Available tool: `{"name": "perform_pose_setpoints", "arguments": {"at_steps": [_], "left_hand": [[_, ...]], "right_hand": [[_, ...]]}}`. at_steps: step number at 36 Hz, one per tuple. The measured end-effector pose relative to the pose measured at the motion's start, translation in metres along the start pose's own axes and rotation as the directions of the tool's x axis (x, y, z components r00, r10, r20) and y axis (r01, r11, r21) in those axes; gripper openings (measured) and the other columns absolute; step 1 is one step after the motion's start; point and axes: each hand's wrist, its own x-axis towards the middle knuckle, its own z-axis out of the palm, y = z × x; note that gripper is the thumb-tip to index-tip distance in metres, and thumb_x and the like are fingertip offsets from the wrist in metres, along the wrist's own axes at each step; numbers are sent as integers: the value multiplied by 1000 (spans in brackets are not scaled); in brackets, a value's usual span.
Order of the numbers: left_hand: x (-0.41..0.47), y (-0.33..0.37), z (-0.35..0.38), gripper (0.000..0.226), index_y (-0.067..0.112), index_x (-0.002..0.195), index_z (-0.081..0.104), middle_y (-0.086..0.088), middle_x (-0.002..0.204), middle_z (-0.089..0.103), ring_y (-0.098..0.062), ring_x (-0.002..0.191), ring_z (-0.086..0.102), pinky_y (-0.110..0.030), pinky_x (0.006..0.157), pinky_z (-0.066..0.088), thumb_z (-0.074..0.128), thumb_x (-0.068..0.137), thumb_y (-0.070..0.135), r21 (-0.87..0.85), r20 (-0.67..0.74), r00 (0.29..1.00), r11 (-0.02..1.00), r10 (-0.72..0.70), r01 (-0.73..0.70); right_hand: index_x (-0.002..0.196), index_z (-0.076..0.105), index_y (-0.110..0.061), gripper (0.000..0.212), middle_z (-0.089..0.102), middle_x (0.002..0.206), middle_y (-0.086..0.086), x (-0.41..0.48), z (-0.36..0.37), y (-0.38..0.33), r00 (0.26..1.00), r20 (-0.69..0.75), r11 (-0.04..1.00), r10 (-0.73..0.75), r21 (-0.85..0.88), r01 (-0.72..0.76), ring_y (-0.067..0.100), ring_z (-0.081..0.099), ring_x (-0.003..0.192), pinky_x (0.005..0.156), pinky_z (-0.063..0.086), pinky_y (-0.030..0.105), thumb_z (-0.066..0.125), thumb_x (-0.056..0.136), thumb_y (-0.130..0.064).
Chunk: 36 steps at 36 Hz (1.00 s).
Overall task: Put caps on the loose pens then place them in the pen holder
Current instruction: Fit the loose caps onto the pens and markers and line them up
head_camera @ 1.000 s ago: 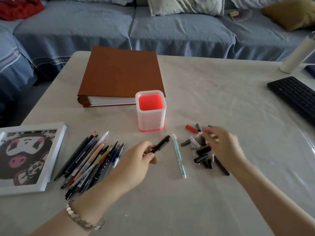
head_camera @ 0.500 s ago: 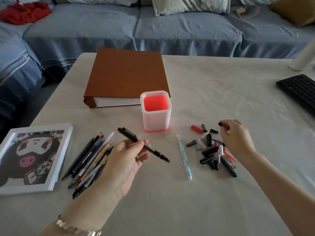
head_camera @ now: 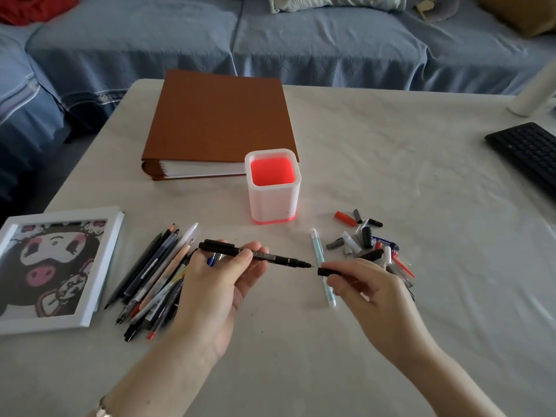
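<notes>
My left hand (head_camera: pixel 222 284) holds a black pen (head_camera: pixel 279 259) level above the table, bare tip pointing right. My right hand (head_camera: pixel 370 293) pinches a small black cap (head_camera: pixel 324 271) just right of that tip, a small gap between them. A white pen holder (head_camera: pixel 272 203) with a red inside stands behind the hands, nothing in it. A pile of loose pens (head_camera: pixel 156 275) lies to the left, partly hidden by my left hand. Loose caps (head_camera: pixel 364 236) lie in a heap to the right. A light blue pen (head_camera: pixel 319 254) lies between the hands.
A brown binder (head_camera: pixel 219 121) lies behind the holder. A white picture frame (head_camera: pixel 105 266) sits at the left table edge. At the right are a black keyboard (head_camera: pixel 529 152) and a white cylinder (head_camera: pixel 535 91). A blue sofa (head_camera: pixel 301 43) runs beyond the table.
My right hand left the cap heap with a black cap and came to the pen's tip. My left hand turned the black pen level and lifted it toward the middle.
</notes>
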Motion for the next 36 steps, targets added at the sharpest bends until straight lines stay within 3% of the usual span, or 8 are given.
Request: {"name": "perform_pose_setpoints", "arguments": {"at_steps": [5, 9, 14, 20, 26, 31, 33, 36], "left_hand": [[-6, 0, 2, 24, 9, 69, 55, -5, 66, 71, -17, 70, 70, -22, 62, 57, 50, 83, -10, 23, 19, 1000, 1000, 14, -14], [-8, -1, 1, 8, -1, 85, 55, -7, 70, 72, -19, 73, 70, -23, 61, 57, 52, 82, -9, 68, 73, 997, 998, 11, -16], [-7, 11, -11, 18, 3, 66, 53, -13, 68, 72, -24, 63, 71, -23, 50, 55, 65, 67, -11, 275, 132, 985, 959, -111, 71], [-8, 10, -24, 12, 14, 66, 71, -2, 53, 67, -8, 44, 55, -13, 46, 41, 74, 68, 2, 760, 345, 936, 606, -68, -235], [-8, 2, -31, 36, 46, 63, 69, 15, 59, 67, -3, 50, 54, -10, 51, 39, 75, 69, 11, 773, 459, 886, 459, 70, -437], [-7, -9, -37, 16, 42, 82, 65, 23, 78, 67, -4, 71, 62, -12, 59, 45, 69, 67, 38, 783, 519, 848, 339, 106, -521], [-4, -12, -38, 26, 38, 90, 59, 18, 81, 65, -7, 69, 59, -19, 57, 45, 56, 68, 50, 783, 564, 820, 252, 96, -568], [0, -12, -35, 13, 35, 86, 54, 19, 82, 62, -8, 65, 55, -24, 57, 45, 54, 76, 43, 811, 568, 820, 118, 75, -573]], "right_hand": [[77, 63, -53, 22, 63, 85, -20, 2, 6, -4, 1000, -15, 998, -9, 60, 10, 8, 59, 77, 67, 44, 18, 57, 78, -32], [78, 62, -52, 22, 62, 83, -18, 3, 7, -5, 999, -9, 998, -44, 42, 45, 8, 57, 77, 65, 43, 16, 54, 76, -32], [81, 59, -47, 19, 60, 77, -27, 4, -6, -3, 995, 11, 995, -99, -29, 100, 3, 55, 73, 64, 39, 7, 53, 78, -29], [88, 67, -27, 18, 57, 81, -29, 5, -13, -1, 986, 100, 982, -130, -124, 142, -5, 53, 76, 66, 37, 3, 50, 81, -25], [86, 68, -25, 19, 58, 78, -23, 2, -14, 2, 982, 151, 980, -116, -143, 138, -2, 52, 71, 64, 36, 4, 50, 81, -23], [89, 59, -36, 18, 58, 85, -11, -3, -10, 6, 976, 207, 985, -66, -141, 96, 7, 52, 75, 64, 39, 10, 47, 80, -26], [81, 60, -34, 15, 59, 82, -11, -2, -10, 10, 971, 235, 988, -38, -137, 72, 8, 51, 74, 64, 40, 13, 47, 80, -27], [81, 66, -29, 18, 61, 77, -14, 5, -17, 22, 979, 203, 979, -20, -194, 61, 1, 53, 76, 67, 38, 7, 49, 83, -23]]}}
